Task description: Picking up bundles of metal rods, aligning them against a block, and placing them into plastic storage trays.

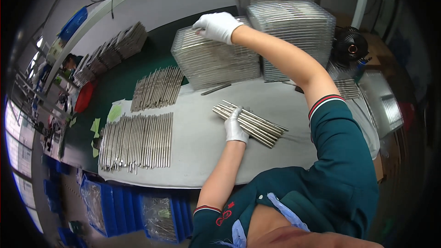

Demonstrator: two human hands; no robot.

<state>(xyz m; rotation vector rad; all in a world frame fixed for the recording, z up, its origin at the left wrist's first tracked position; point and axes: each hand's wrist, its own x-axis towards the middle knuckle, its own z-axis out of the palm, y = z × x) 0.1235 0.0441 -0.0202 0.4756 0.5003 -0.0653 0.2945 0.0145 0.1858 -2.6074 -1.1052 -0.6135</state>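
Observation:
My left hand (235, 130), in a white glove, is closed around a bundle of shiny metal rods (259, 127), tilted over the pale cloth on the bench. My right hand (218, 26), also gloved, reaches across to the top of a stack of clear plastic trays (216, 59). Its fingers are bent together, and whatever they may hold is too small to make out. Many rods lie side by side in a near row (136, 141) at the left. Behind it is a second row of rods (157, 88).
A taller tray stack (291, 36) filled with rods stands at the back right, beside a black fan (350, 46). More stacked trays (110, 50) are at the far left. Blue bins (121, 211) sit below the bench's front edge. A dark strip (216, 89) lies before the trays.

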